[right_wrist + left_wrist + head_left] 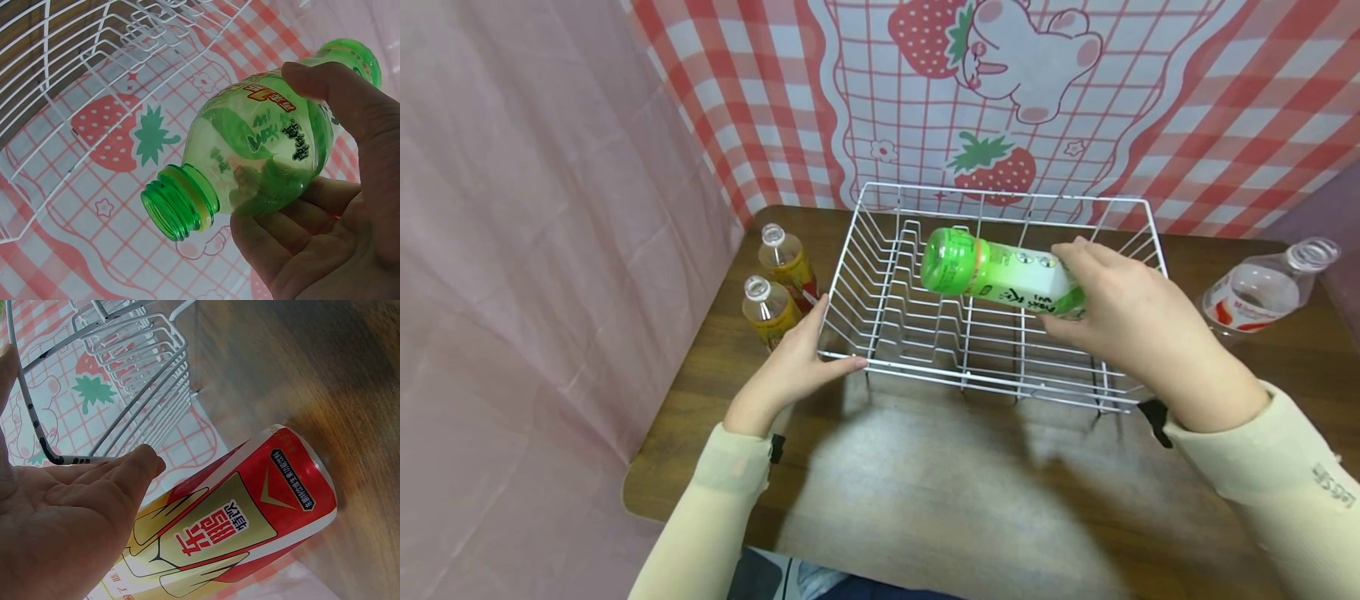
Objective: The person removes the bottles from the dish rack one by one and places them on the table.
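My right hand (1138, 321) holds a green plastic bottle (958, 262) on its side above the white wire dish rack (925, 375). Its base points left in the head view; the right wrist view shows its open, uncapped neck (181, 200), with thumb and fingers around the body. My left hand (797, 358) touches the rack's front left corner, fingers fairly straight and thumb along the front rim. Just beside that hand stand two bottles with yellow and red labels, a rear one (790, 262) and a nearer one (769, 307), both uncapped; the hand partly hides the nearer one.
A clear uncapped bottle (1258, 292) with a red and white label leans beyond the rack's right end. The wooden table (700, 433) meets a checked strawberry-print cloth (775, 100) at the back and a pink curtain (535, 250) on the left.
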Action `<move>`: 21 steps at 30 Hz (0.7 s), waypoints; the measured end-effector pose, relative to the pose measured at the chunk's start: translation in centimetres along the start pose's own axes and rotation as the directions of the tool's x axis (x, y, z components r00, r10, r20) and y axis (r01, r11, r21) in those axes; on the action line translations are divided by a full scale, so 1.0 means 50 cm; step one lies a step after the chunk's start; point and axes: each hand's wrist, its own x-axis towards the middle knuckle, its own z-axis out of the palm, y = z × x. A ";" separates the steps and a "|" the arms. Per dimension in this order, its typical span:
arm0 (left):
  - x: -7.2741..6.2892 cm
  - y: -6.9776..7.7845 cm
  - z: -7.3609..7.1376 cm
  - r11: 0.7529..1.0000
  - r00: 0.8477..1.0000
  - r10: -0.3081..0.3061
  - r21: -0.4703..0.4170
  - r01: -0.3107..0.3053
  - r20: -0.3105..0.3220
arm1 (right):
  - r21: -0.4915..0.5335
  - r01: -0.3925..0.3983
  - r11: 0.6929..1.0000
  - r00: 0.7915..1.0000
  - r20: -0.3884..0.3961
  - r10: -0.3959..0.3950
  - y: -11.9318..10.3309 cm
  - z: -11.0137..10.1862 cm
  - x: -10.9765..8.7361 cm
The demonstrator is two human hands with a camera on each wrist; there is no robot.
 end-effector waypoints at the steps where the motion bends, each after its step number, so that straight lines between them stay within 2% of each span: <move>1: 0.000 0.001 0.000 1.000 1.000 0.000 0.001 0.000 0.000 | -0.003 0.003 1.000 1.000 0.001 -0.003 -0.001 0.000 0.000; 21: -0.001 0.007 -0.004 1.000 0.999 0.025 0.005 -0.024 -0.026 | -0.020 0.042 0.999 0.999 0.014 -0.042 -0.001 0.003 -0.005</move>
